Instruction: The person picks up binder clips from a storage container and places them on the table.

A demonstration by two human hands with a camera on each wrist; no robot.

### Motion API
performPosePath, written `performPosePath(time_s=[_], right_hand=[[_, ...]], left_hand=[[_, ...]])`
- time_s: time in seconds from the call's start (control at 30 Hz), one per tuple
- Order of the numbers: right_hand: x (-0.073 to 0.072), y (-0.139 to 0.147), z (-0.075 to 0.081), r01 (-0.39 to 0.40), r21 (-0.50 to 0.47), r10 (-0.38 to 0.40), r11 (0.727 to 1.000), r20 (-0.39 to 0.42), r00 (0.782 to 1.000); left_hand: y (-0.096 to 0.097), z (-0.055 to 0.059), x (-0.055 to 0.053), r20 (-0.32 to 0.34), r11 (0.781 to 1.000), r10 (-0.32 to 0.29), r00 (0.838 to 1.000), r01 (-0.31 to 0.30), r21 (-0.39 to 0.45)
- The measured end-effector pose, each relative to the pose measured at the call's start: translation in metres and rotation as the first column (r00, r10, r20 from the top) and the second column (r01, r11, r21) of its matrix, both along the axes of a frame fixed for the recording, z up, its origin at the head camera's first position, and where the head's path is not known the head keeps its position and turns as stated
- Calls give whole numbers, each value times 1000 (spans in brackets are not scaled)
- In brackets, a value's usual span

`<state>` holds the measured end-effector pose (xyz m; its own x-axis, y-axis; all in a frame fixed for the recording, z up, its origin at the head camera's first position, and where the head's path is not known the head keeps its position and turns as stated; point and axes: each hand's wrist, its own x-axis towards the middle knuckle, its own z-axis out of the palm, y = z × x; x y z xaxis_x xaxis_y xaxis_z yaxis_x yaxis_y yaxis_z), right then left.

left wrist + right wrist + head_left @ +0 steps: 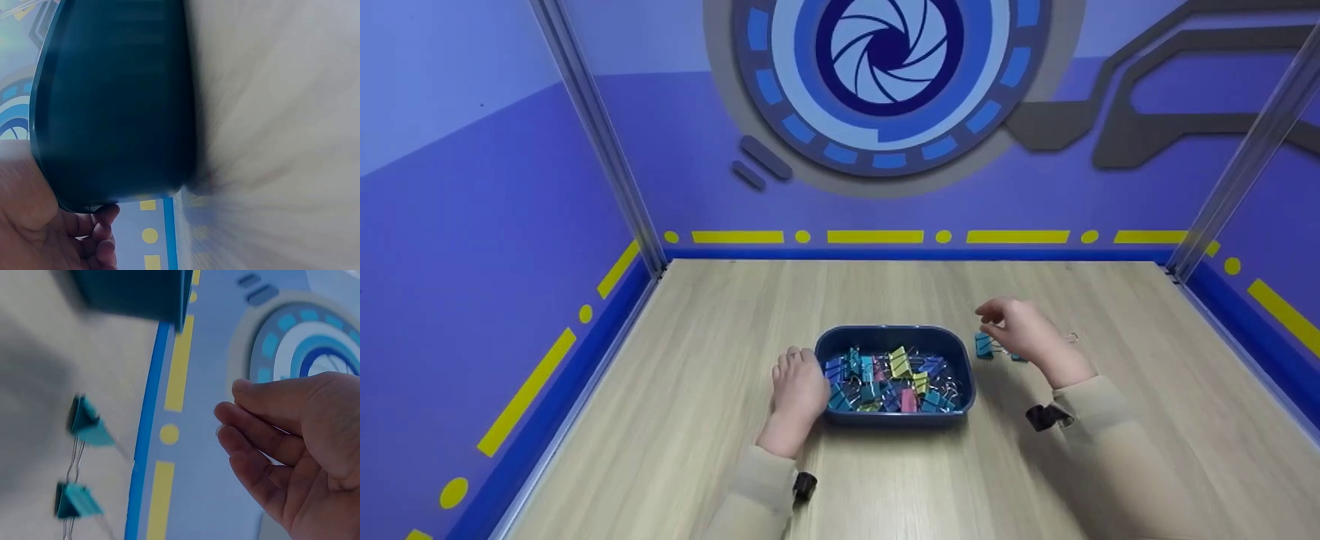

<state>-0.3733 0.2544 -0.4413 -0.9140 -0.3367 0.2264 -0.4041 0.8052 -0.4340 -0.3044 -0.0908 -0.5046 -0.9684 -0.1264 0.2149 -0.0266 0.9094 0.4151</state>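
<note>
A dark blue rectangular bin stands on the table, holding a jumble of binder clips in teal, blue, yellow and pink. At its left rim, my left hand grips the edge; the curled fingers show against the wall in the left wrist view. To the right of the bin, my right hand hovers above the table, fingers loosely bent and holding nothing. Below it lie a teal binder clip and a second teal clip, partly hidden by the hand in the head view.
The wood-grain table is bounded by a blue printed back wall and side walls. Metal posts rise at the rear corners. A wire clip handle shows just right of my right hand.
</note>
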Motion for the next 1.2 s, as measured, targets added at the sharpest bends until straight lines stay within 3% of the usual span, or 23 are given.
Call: performPosePath(time_s=[0.43, 0.87, 1.2], right_hand=[[2, -54, -9, -182, 48, 183, 982, -18, 983], [-3, -90, -26, -171, 129, 158, 977, 109, 981], [-9, -97, -39, -194, 90, 179, 977, 153, 972]], left_hand=[[-1, -1, 1, 7, 1000, 3, 1000, -3, -17], [0, 1, 1, 18, 1000, -3, 1000, 3, -21], [-1, -2, 0, -4, 1000, -1, 1000, 1, -12]])
